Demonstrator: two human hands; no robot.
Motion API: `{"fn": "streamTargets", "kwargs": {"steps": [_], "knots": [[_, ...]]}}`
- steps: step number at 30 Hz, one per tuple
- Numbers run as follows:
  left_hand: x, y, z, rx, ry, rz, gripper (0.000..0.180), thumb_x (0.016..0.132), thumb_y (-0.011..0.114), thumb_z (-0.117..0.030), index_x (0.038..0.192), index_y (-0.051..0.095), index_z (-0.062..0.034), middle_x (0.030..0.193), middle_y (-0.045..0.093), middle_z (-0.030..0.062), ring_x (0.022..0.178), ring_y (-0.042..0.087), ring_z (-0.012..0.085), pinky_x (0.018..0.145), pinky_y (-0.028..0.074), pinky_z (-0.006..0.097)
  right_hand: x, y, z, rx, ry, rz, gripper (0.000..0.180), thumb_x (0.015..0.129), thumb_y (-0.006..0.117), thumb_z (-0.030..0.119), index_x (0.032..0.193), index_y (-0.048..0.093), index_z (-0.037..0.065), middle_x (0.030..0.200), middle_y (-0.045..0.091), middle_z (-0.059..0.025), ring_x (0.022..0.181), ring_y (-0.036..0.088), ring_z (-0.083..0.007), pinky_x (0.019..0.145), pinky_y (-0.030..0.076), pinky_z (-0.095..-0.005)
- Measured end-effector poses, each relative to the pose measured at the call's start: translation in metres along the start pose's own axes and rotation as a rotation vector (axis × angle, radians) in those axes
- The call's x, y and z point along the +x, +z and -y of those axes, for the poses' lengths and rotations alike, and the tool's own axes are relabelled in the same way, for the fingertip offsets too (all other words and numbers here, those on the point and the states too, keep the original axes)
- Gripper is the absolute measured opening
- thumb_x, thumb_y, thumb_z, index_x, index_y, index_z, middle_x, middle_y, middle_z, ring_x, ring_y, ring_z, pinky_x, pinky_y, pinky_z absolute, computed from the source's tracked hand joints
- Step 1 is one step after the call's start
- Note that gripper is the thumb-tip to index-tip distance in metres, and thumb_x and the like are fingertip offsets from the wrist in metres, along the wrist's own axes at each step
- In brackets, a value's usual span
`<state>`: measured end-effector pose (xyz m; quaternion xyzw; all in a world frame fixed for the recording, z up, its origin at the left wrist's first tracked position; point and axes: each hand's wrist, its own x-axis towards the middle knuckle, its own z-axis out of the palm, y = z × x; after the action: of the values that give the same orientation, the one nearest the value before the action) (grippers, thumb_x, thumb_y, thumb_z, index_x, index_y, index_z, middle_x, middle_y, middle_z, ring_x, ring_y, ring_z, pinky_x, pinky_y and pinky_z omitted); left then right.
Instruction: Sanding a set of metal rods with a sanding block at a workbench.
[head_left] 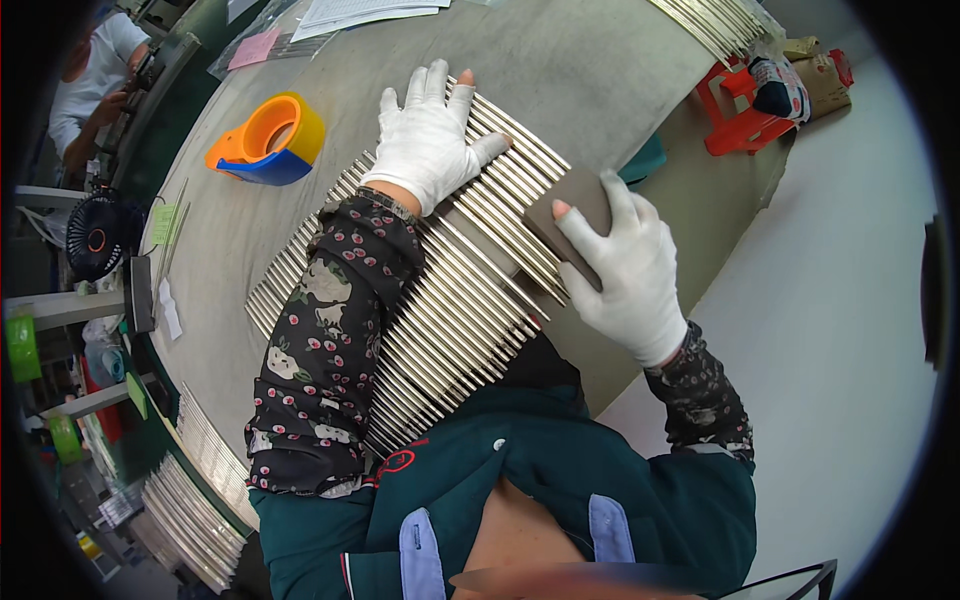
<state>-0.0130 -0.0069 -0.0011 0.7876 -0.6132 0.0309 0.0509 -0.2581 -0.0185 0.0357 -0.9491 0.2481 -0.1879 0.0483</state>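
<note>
Many thin shiny metal rods (455,315) lie side by side across the near edge of the grey table. My left hand (425,135), in a white glove with bare thumb and fingertip showing, rests flat on the rods with its fingers spread. At the right, my right hand (625,270), also gloved in white, grips a brown-grey rectangular block (572,210). The block is against the right ends of the upper rods. Its underside is hidden.
An orange and blue tape dispenser (265,140) stands on the table (560,70) at the left. Papers (350,15) lie at the far edge. More rods (715,25) sit at the far right, near a red stool (735,110). A black fan (95,235) and another person (100,80) are at the left.
</note>
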Motion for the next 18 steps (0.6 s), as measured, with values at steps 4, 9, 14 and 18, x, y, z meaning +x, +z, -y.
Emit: {"fn": "streamTargets", "kwargs": {"steps": [4,9,14,18], "knots": [[0.003,-0.003,0.0,-0.014,-0.007,0.006,0.083,0.084,0.049,-0.063,0.145,0.037,-0.0079,0.151,0.029,0.0183,0.141,0.023,0.03,0.112,0.018,0.055,-0.005,-0.012,0.0,0.024,-0.038,0.027,0.051,0.068,0.071,0.018,0.118,0.06,0.016,0.128,0.047,-0.0261,0.102,0.054,-0.0354,0.075,0.046,-0.0411],[0.001,-0.003,-0.001,0.003,-0.01,0.023,0.086,0.087,0.045,-0.067,0.146,0.033,-0.0055,0.15,0.028,0.0217,0.141,0.024,0.0339,0.113,0.019,0.054,-0.064,-0.048,-0.027,0.003,0.098,0.122,0.055,0.06,0.072,0.012,0.114,0.062,0.016,0.133,0.045,-0.0242,0.108,0.051,-0.038,0.087,0.044,-0.0444],[0.007,-0.006,-0.004,-0.006,-0.025,0.051,0.084,0.086,0.049,-0.063,0.145,0.034,-0.0056,0.151,0.027,0.0212,0.142,0.023,0.0333,0.114,0.018,0.053,-0.053,-0.043,-0.021,-0.004,0.135,0.003,0.061,0.059,0.074,0.012,0.118,0.061,0.018,0.134,0.044,-0.0233,0.111,0.05,-0.0388,0.091,0.043,-0.045],[0.009,-0.004,-0.006,-0.011,-0.03,0.046,0.083,0.086,0.049,-0.063,0.145,0.034,-0.0057,0.151,0.027,0.0208,0.142,0.023,0.033,0.113,0.018,0.053,-0.043,-0.029,-0.019,-0.025,0.1,0.018,0.061,0.06,0.074,0.013,0.119,0.06,0.02,0.134,0.044,-0.024,0.11,0.051,-0.0385,0.088,0.044,-0.0446]]}}
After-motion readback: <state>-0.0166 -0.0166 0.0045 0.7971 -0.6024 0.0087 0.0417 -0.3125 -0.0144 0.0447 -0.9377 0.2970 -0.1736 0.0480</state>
